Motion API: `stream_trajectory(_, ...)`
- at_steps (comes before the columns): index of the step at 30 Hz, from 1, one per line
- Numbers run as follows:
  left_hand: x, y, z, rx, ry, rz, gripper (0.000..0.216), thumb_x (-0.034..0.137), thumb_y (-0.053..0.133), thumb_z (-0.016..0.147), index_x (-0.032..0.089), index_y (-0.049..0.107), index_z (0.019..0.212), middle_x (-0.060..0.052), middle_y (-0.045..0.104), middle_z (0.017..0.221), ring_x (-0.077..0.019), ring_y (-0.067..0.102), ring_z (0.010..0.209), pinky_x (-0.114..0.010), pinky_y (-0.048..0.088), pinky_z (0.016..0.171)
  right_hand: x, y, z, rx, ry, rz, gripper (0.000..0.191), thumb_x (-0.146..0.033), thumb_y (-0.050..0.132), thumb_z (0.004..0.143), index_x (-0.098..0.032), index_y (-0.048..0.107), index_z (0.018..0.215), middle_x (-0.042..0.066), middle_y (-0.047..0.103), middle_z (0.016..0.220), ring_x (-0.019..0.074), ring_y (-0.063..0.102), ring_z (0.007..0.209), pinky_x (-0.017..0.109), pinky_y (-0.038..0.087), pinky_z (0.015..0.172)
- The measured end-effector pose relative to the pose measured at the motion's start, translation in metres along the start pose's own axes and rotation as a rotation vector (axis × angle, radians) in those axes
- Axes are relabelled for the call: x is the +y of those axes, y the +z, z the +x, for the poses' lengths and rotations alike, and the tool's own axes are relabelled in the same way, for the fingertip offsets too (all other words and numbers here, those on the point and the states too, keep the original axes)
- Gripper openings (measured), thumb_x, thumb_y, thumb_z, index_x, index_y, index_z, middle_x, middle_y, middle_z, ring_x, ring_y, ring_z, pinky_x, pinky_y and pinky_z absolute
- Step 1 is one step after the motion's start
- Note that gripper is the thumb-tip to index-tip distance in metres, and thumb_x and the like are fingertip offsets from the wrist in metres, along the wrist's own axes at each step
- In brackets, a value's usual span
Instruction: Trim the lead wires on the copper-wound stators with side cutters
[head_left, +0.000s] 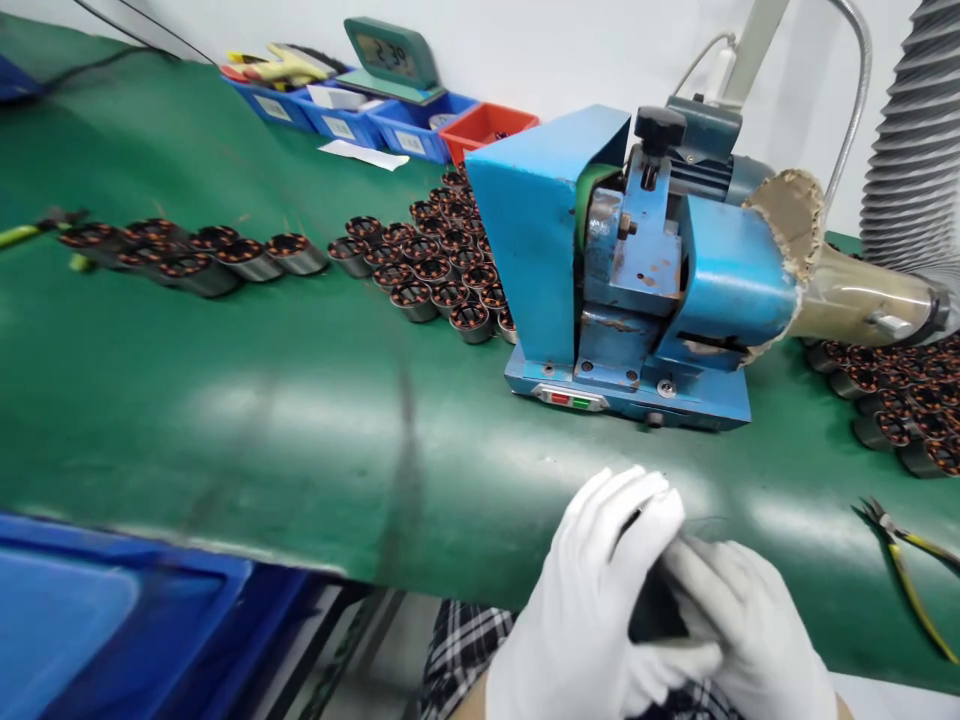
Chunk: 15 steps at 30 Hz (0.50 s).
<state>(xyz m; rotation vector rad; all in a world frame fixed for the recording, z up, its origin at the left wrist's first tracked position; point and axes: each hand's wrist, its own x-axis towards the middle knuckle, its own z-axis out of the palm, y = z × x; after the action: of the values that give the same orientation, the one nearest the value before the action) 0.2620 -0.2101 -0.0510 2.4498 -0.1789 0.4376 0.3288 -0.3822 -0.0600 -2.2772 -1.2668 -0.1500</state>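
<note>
Both my hands wear white gloves and meet at the near edge of the green table (225, 400). My left hand (592, 600) is closed around a dark object (656, 605) that is mostly hidden between the gloves. My right hand (750, 620) presses against the same object from the right, fingers curled on it. A blue benchtop machine (622, 260) stands just beyond my hands. Several copper-wound motor stators (442, 265) sit in a cluster to its left, and another row of stators (195, 255) lies further left.
More stators (907, 400) are piled at the right, under a grey ribbed hose (911, 150). Yellow-handled pliers (907, 570) lie at the right front. Blue and red bins (390, 120) and a green digital clock (390, 55) stand at the back. A blue crate (112, 620) sits below left.
</note>
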Motion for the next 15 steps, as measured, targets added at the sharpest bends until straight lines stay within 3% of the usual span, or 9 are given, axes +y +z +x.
stream_trajectory(2, 0.005, 0.000, 0.005, -0.044, -0.035, -0.037, 0.103, 0.057, 0.070, 0.062, 0.010, 0.017, 0.138, -0.025, 0.041, 0.133, -0.0386, 0.037, 0.127, -0.056, 0.038, 0.100, -0.004, 0.009, 0.002, -0.179, -0.013, -0.090, 0.048, -0.010, 0.038, 0.083, -0.016, 0.046, 0.130, 0.010, 0.070, 0.082, 0.0229, 0.061, 0.058, 0.035, 0.049, 0.050)
stream_trajectory(4, 0.003, 0.002, 0.010, -0.127, -0.120, -0.094, 0.105, 0.052, 0.075, 0.058, 0.012, 0.019, 0.137, -0.023, 0.045, 0.130, -0.0375, 0.043, 0.122, -0.054, 0.043, 0.096, -0.002, 0.018, 0.004, -0.281, 0.074, -0.060, 0.055, -0.009, 0.036, 0.081, -0.011, 0.037, 0.136, 0.008, 0.067, 0.069, 0.0228, 0.058, 0.052, 0.034, 0.048, 0.048)
stream_trajectory(7, -0.006, 0.004, 0.015, -0.209, -0.210, -0.175, 0.073, 0.033, 0.068, 0.072, 0.019, 0.030, 0.133, -0.014, 0.052, 0.124, -0.0285, 0.052, 0.113, -0.045, 0.048, 0.093, 0.005, 0.024, 0.006, -0.346, 0.235, 0.027, 0.054, -0.009, 0.037, 0.079, -0.011, 0.042, 0.132, 0.005, 0.065, 0.061, 0.0223, 0.057, 0.050, 0.033, 0.045, 0.050)
stream_trajectory(10, -0.012, 0.005, 0.017, -0.263, -0.215, -0.144, 0.043, 0.019, 0.055, 0.081, 0.021, 0.043, 0.122, -0.009, 0.055, 0.116, -0.0235, 0.056, 0.104, -0.041, 0.050, 0.088, 0.007, 0.024, 0.009, -0.314, 0.402, 0.132, 0.032, -0.017, 0.038, 0.084, -0.018, 0.062, 0.105, 0.006, 0.065, 0.064, 0.0211, 0.056, 0.055, 0.032, 0.042, 0.055)
stream_trajectory(12, -0.012, 0.007, 0.018, -0.278, -0.175, -0.098, 0.030, 0.017, 0.050, 0.082, 0.019, 0.049, 0.112, -0.008, 0.056, 0.110, -0.0226, 0.057, 0.098, -0.040, 0.050, 0.084, 0.006, 0.021, 0.014, -0.299, 0.498, 0.298, 0.024, -0.024, 0.040, 0.087, -0.020, 0.064, 0.085, 0.003, 0.063, 0.064, 0.0175, 0.054, 0.055, 0.029, 0.040, 0.055)
stream_trajectory(15, -0.011, 0.012, 0.018, -0.187, -0.071, -0.020, 0.016, 0.015, 0.045, 0.083, 0.018, 0.054, 0.094, -0.007, 0.058, 0.098, -0.0215, 0.057, 0.090, -0.039, 0.049, 0.082, 0.007, 0.017, 0.023, -0.294, 0.728, 0.713, 0.019, -0.029, 0.050, 0.084, -0.019, 0.058, 0.070, -0.003, 0.051, 0.052, 0.0115, 0.045, 0.046, 0.023, 0.034, 0.047)
